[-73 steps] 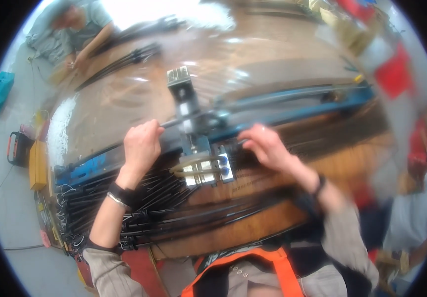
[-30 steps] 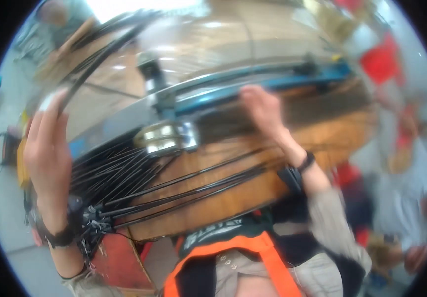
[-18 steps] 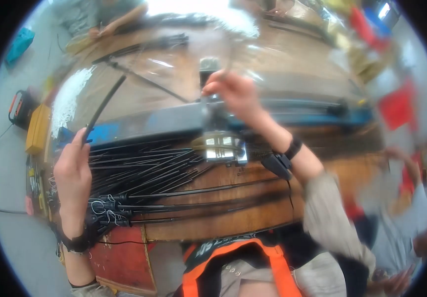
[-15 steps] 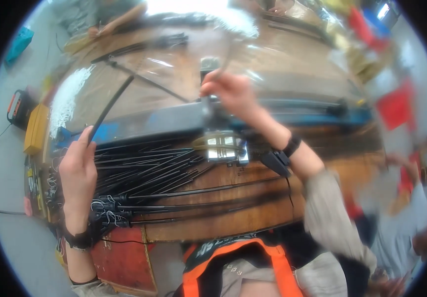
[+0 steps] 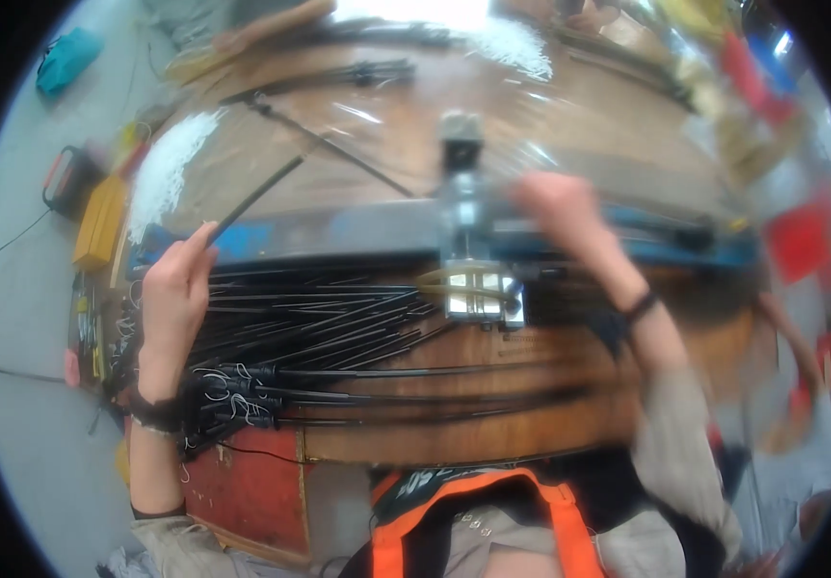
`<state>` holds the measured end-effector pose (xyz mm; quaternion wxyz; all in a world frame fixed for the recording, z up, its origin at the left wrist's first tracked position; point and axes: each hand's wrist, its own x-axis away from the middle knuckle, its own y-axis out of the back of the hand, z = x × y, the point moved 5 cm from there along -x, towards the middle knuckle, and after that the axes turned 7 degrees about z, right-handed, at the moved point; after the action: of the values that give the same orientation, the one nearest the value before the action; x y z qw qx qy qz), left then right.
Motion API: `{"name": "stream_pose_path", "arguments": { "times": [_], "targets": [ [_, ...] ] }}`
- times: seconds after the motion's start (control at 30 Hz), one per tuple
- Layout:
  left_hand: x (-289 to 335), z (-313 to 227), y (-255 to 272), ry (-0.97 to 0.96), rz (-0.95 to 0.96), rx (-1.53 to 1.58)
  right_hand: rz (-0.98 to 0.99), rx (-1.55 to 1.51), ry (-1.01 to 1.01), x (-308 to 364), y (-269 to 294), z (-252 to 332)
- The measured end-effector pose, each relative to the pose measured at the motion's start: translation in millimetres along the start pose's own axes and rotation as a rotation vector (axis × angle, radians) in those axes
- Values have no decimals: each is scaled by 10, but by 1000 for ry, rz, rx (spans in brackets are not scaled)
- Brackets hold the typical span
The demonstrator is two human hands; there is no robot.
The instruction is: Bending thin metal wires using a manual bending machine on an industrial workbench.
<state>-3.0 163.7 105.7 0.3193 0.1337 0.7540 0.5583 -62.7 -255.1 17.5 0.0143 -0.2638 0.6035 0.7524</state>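
Observation:
My left hand (image 5: 176, 289) is closed round the lower end of a thin black rod (image 5: 257, 196), which slants up to the right over the bench. My right hand (image 5: 569, 214) hangs just right of an upright metal bench fixture (image 5: 463, 193). Motion smears its fingers, so whether they hold anything is hidden. At the fixture's foot is a shiny metal block (image 5: 483, 297) with a yellowish tube curving over it. Below my left hand lies a heap of black rods (image 5: 324, 323). Nearer to me, longer black rods (image 5: 406, 397) have thick black ends tangled with white string.
A blue-grey metal rail (image 5: 338, 231) crosses the wooden bench (image 5: 386, 438). Beyond it lie more black rods (image 5: 338, 82) and piles of white strands (image 5: 174, 169). A yellow box (image 5: 102, 226) stands at the left, a red panel (image 5: 242, 496) below. Other people are at the far side and right.
My right hand has moved right, away from the top of the metal fixture. My left hand still holds the black rod. The whole view has shifted slightly.

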Motion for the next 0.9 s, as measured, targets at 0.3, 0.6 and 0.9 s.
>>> {"name": "stream_pose_path", "arguments": {
  "times": [0.3,0.6,0.9],
  "targets": [
    [-918,-1036,-1305,-471,57,125,-197,325,-261,1550,728,-1216],
    [-1014,-1117,-1445,-367,103,213,-182,258,-410,1582,611,-1216],
    [-963,-1112,-1459,-300,-42,339,-120,345,-463,1602,576,-1242]
  ]
}}
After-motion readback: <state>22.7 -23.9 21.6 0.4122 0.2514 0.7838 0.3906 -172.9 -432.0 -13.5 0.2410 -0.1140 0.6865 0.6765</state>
